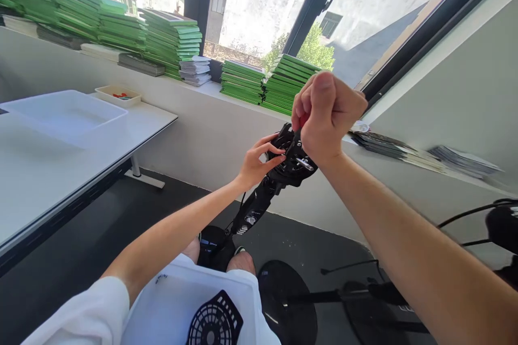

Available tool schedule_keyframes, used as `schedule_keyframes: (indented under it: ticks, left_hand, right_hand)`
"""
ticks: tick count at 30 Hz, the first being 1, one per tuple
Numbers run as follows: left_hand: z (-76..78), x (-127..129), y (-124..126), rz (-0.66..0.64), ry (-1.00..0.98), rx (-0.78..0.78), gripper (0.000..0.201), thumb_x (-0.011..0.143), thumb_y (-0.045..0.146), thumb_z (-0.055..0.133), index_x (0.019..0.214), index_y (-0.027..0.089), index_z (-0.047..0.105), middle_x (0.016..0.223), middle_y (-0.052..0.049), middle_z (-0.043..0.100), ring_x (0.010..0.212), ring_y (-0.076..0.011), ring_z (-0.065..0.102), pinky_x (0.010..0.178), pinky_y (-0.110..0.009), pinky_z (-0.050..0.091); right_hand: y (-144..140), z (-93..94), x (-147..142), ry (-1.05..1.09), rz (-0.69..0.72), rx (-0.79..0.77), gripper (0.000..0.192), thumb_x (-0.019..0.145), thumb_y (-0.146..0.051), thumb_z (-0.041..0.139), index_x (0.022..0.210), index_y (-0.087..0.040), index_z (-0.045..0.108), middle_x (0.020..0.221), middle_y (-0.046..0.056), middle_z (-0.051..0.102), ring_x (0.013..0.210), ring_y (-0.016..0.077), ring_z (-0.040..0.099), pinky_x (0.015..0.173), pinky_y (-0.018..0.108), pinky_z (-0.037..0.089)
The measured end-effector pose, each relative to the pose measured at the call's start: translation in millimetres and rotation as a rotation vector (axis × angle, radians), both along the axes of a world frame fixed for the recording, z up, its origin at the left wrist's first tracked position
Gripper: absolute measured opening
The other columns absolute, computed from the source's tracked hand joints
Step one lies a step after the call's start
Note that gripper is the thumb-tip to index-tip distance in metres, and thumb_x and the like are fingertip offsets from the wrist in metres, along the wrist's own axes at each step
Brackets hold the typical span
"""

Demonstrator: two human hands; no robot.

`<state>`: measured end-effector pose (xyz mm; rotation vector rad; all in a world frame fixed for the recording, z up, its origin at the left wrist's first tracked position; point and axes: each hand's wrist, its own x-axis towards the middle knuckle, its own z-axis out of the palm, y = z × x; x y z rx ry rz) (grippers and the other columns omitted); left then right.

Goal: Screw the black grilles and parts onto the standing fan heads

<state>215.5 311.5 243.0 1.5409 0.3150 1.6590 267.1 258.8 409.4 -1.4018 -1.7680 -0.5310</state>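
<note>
The right hand [326, 113] was clenched around a red-handled screwdriver [298, 132], whose shaft pointed down into the black fan motor housing [292, 159]. That housing sat atop the fan's black stand [253, 207], tilted up from between the person's knees, in front of the white windowsill wall. The left hand [257, 161] steadied the housing from its left side, fingertips [275, 150] touching its rim, loosely curled rather than gripping. A black fan grille [214, 321] lay on the person's lap below the housing. Left of the housing stood a white table [48, 172] bearing a white tray [60, 113]. Stacks of green booklets [170, 40] lined the sill above.
</note>
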Motion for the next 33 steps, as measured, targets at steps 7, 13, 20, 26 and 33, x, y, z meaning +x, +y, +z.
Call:
schedule_keyframes:
  ticks: [7, 13, 20, 26, 33]
  left_hand:
    - [-2.0, 5, 2, -0.001, -0.024, 0.015, 0.027, 0.094, 0.047, 0.075, 0.089, 0.021, 0.072, 0.145, -0.013, 0.065, 0.138, -0.0289, 0.062, 0.121, -0.053, 0.044]
    - [-3.1, 5, 5, 0.005, 0.008, 0.013, 0.024, 0.094, 0.046, 0.075, 0.089, 0.022, 0.072, 0.145, -0.011, 0.065, 0.140, -0.0292, 0.060, 0.123, -0.054, 0.042]
    - [-3.3, 5, 3, -0.033, -0.074, 0.002, 0.026, 0.092, 0.047, 0.077, 0.089, 0.021, 0.073, 0.144, -0.012, 0.066, 0.137, -0.0289, 0.063, 0.121, -0.051, 0.045]
    - [-1.8, 5, 1, -0.030, -0.083, -0.004, 0.024, 0.092, 0.045, 0.077, 0.088, 0.022, 0.073, 0.143, -0.011, 0.067, 0.136, -0.0277, 0.064, 0.121, -0.047, 0.045]
    - [-3.6, 5, 2, -0.033, -0.074, -0.009, 0.022, 0.092, 0.044, 0.078, 0.090, 0.022, 0.074, 0.144, -0.011, 0.066, 0.139, -0.0289, 0.061, 0.124, -0.050, 0.042]
  right_hand:
    - [9, -10.0, 11, -0.036, -0.035, -0.028, 0.066, 0.107, -0.057, 0.011, 0.109, -0.033, 0.074, 0.074, 0.009, 0.069, 0.073, 0.0265, 0.066, 0.066, 0.047, 0.053]
    - [9, -10.9, 6, 0.049, 0.008, 0.016, 0.075, 0.107, -0.057, 0.006, 0.102, -0.029, 0.075, 0.074, 0.011, 0.068, 0.068, 0.0243, 0.063, 0.065, 0.045, 0.052]
    - [15, -13.5, 4, 0.118, 0.138, 0.145, 0.078, 0.107, -0.063, 0.006, 0.085, -0.026, 0.071, 0.060, 0.008, 0.055, 0.058, 0.0208, 0.054, 0.060, 0.041, 0.046]
    - [18, -8.7, -7, 0.241, 0.471, 0.345, 0.070, 0.098, -0.083, 0.032, 0.057, -0.027, 0.032, 0.050, -0.001, 0.033, 0.046, 0.0131, 0.038, 0.046, 0.034, 0.035]
    - [13, -12.4, 0, 0.142, 0.347, 0.245, 0.062, 0.108, -0.066, 0.019, 0.061, -0.028, 0.035, 0.056, 0.001, 0.041, 0.052, 0.0143, 0.043, 0.053, 0.034, 0.041]
